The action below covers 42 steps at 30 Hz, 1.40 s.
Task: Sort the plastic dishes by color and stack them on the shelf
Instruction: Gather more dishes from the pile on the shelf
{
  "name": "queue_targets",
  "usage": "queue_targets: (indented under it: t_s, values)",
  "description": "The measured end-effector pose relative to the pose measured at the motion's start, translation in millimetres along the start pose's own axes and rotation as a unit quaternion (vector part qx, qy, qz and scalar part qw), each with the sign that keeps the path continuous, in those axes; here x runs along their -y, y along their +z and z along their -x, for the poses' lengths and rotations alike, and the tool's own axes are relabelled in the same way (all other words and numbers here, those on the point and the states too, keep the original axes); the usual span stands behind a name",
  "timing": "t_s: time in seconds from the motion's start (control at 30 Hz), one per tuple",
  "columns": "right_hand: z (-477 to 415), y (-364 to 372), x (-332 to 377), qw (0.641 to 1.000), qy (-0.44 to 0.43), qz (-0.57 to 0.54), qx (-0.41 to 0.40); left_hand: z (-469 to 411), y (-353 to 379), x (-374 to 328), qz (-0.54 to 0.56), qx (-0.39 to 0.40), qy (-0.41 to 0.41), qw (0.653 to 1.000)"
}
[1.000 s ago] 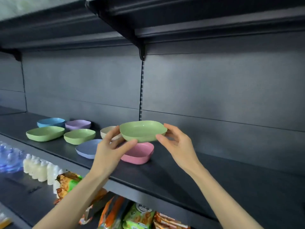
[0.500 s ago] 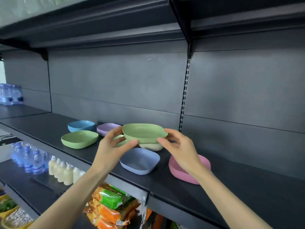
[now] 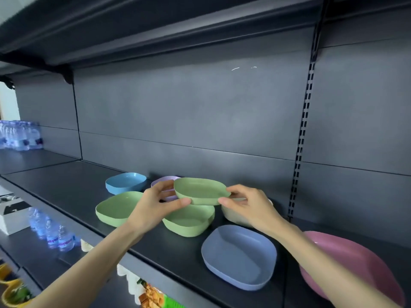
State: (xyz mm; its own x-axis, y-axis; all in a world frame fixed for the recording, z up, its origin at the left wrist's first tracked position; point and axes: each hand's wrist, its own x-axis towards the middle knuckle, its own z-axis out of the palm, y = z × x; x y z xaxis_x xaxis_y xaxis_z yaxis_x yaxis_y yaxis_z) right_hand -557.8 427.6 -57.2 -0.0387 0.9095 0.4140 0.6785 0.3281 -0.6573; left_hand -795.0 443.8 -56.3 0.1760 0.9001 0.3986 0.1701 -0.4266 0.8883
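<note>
Green onto green
Your left hand (image 3: 153, 207) and right hand (image 3: 246, 206) pinch the squarish green plastic dish (image 3: 200, 191); nest it level in the lower green dish (image 3: 189, 221).

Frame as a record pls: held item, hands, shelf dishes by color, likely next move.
in hands: raised green dish, above the shelf
left hand: pinches its left rim
right hand: pinches its right rim
greens on shelf: middle green dish below it; left green dish beside
others: blue dish, lilac dish, cream dish, periwinkle dish, pink dish
likely next: probably nest into middle green dish
</note>
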Motion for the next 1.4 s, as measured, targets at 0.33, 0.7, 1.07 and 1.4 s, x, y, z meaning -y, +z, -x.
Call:
queue_targets:
  t_s: [0.33,0.7,1.07,1.4]
  values:
    - [-33.9,46.9,2.2,0.997,0.055,0.051,0.032,-62.2,-47.1,50.5,-0.024,0.142,-0.042,0.989]
    - [-11.1,82.7,30.3,0.98,0.143,0.136,-0.023,-106.1,-69.1,92.9,-0.024,0.34,-0.034,0.94]
    - [-0.4,101.2,48.5,0.958,0.166,0.235,-0.016,-117.4,-68.0,117.0,-0.037,0.387,0.042,0.921]
    - [-3.7,103.0,49.8,0.952,0.16,0.261,-0.008,-130.7,-71.9,137.7,-0.187,0.375,0.09,0.903]
